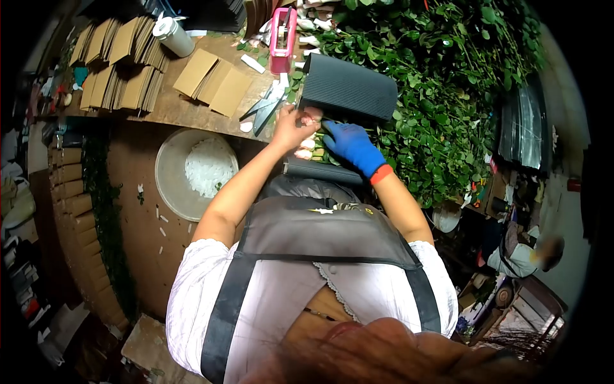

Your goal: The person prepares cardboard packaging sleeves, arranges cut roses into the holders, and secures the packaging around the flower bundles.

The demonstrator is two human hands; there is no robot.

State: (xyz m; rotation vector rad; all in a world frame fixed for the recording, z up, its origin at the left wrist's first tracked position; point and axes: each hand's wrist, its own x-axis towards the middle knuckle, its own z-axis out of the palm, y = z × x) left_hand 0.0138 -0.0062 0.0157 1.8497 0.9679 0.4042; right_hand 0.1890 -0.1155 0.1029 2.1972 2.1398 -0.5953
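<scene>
Pale pink roses (306, 152) lie in a row between the two ends of a dark corrugated sheet (348, 86), whose upper part curls over. My left hand (291, 130), bare, has its fingers closed around a pink rose head (312, 116) at the sheet's edge. My right hand (350, 147) wears a blue glove with an orange cuff. Its fingers are bent around the rose stems just below the heads, partly hidden by the glove. Scissors (267, 107) with open blades lie just beyond my left hand. A pink tape dispenser (282, 41) stands farther back.
Folded cardboard pieces (213, 82) and cardboard stacks (125, 61) sit at the table's left, near a white lidded bottle (173, 36). Leafy stems (428, 96) pile up on the right. Below the edge stands a tub (173, 173) with white scraps. A person (518, 253) is at far right.
</scene>
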